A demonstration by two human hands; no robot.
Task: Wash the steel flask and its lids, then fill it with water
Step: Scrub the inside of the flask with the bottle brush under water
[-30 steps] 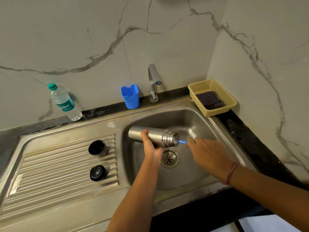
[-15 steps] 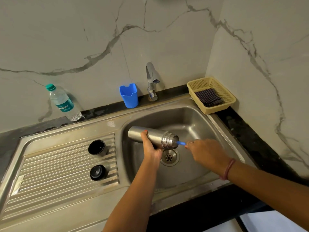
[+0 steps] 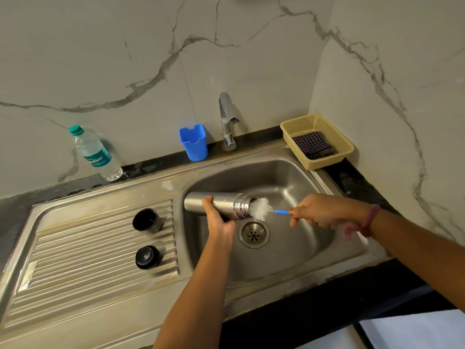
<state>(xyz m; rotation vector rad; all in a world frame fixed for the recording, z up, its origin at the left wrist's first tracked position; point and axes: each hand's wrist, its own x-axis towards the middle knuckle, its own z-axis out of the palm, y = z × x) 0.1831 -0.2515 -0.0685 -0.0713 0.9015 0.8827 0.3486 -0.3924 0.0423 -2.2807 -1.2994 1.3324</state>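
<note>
The steel flask (image 3: 226,204) lies sideways over the sink basin (image 3: 289,180), mouth to the right. My left hand (image 3: 218,217) grips its middle from below. My right hand (image 3: 318,210) grips the blue handle of a bottle brush (image 3: 261,208), whose white bristle head sticks out of the flask's mouth. On the ribbed drainboard (image 3: 83,260) stand two lids: an open cup-shaped lid (image 3: 146,221) and a black stopper lid (image 3: 147,257) nearer to me.
The tap (image 3: 227,119) stands behind the basin with no water running. A blue plastic holder (image 3: 193,142) is left of it. A water bottle (image 3: 94,153) leans at the back wall. A yellow basket (image 3: 327,129) holding a checked cloth sits at the right corner.
My right hand has pulled back to the right, drawing the brush out so its white bristles now show at the flask's mouth. The flask stays held in place.
</note>
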